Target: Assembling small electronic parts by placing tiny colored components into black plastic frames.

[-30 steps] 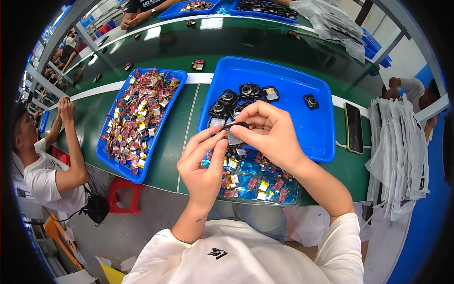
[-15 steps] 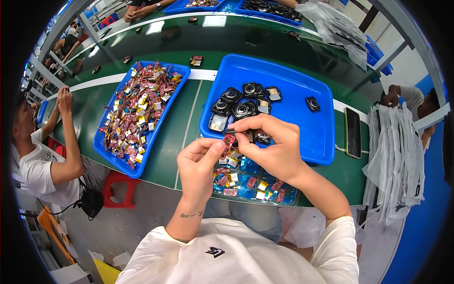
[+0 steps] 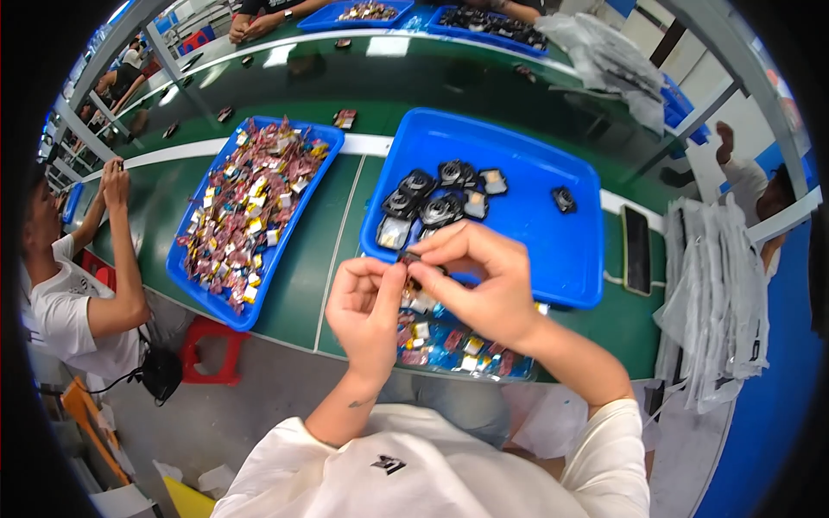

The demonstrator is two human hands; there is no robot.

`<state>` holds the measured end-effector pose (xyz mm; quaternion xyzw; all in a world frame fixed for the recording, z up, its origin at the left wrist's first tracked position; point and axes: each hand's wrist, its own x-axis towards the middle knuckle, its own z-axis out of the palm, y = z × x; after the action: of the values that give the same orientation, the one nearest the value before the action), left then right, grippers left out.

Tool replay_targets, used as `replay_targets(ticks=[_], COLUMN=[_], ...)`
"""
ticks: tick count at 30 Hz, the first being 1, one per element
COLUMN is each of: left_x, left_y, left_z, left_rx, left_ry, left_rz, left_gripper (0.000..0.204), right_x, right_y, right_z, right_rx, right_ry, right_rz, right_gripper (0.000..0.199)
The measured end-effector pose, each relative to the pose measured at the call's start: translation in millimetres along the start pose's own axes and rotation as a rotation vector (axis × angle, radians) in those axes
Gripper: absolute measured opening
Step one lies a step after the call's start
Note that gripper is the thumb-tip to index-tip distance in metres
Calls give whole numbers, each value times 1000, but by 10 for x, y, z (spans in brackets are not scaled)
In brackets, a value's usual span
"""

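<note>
In front of me, both hands meet fingertip to fingertip over the near edge of a blue tray [image 3: 553,289]. My right hand [image 3: 488,281] pinches a small black watch case [image 3: 413,255], mostly covered by the fingers. My left hand [image 3: 367,302] is closed, thumb against forefinger, on a small red circuit board that the fingertips now largely hide. Inside the tray, several black watch cases [image 3: 440,209] lie in a cluster at the left, and a single one [image 3: 564,199] is at the right. Below my hands, a clear plastic tray holds red boards and silver-and-yellow battery cells [image 3: 473,345].
A second blue tray [image 3: 207,304], heaped with boards and cells, stands to the left. Beyond runs a green conveyor belt [image 3: 414,82] with scattered parts. A phone [image 3: 636,250] and stacked plastic sleeves [image 3: 712,302] are at the right. A co-worker [image 3: 82,293] sits at left.
Both hands have shifted slightly left and closed together; the red board that showed between them is now mostly hidden. Parts on the belt have moved left a little, and the view has tilted slightly.
</note>
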<state>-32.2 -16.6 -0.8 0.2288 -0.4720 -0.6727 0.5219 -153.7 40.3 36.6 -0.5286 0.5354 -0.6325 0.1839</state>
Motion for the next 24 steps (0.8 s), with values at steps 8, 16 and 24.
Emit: replay_targets(ticks=[8, 16, 24], left_x=[26, 24, -4], left_y=[-60, -106, -25], left_z=[-204, -488, -492], left_rx=[124, 429, 394], left_ry=[-156, -201, -306], left_rz=[-83, 101, 9], left_gripper=[7, 9, 10], right_x=[117, 1470, 1525], right_y=[-70, 920, 1818], right_z=[-90, -1278, -1760], right_rx=[-150, -546, -864], right_ry=[-94, 306, 482], right_rz=[117, 277, 735], right_gripper=[15, 22, 27])
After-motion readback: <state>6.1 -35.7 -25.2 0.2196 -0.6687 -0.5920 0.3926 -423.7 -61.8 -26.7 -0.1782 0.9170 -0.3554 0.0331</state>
